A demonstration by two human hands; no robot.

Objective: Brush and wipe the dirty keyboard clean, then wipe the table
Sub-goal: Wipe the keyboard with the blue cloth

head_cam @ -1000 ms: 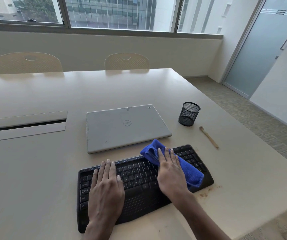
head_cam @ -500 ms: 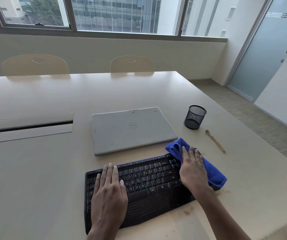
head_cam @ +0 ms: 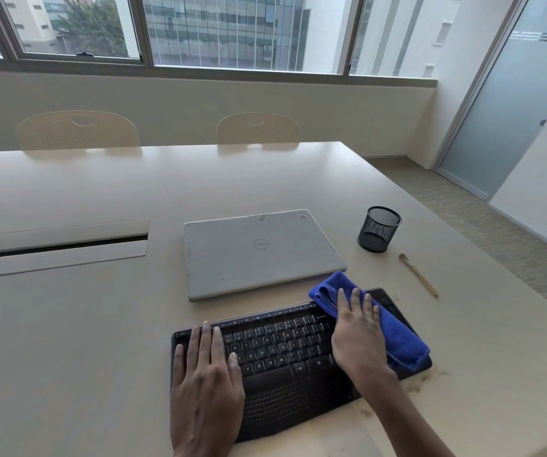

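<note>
A black keyboard (head_cam: 282, 354) lies on the beige table (head_cam: 67, 357) near its front edge. My left hand (head_cam: 204, 380) rests flat on the keyboard's left side, fingers straight. My right hand (head_cam: 359, 334) presses flat on a folded blue cloth (head_cam: 397, 338) that covers the keyboard's right end. A small wooden brush (head_cam: 419, 274) lies on the table to the right, beyond the keyboard. Brown crumbs (head_cam: 430, 379) dot the table by the keyboard's right corner.
A closed grey laptop (head_cam: 259, 252) sits just behind the keyboard. A black mesh pen cup (head_cam: 378, 229) stands at its right. A cable slot (head_cam: 58, 247) is set in the table at left. Two chairs (head_cam: 77, 130) stand at the far side. The table's right edge runs close to the brush.
My right hand slid the blue cloth rightward along the keyboard to its right end, then slightly back left. My left hand has stayed on the left side.
</note>
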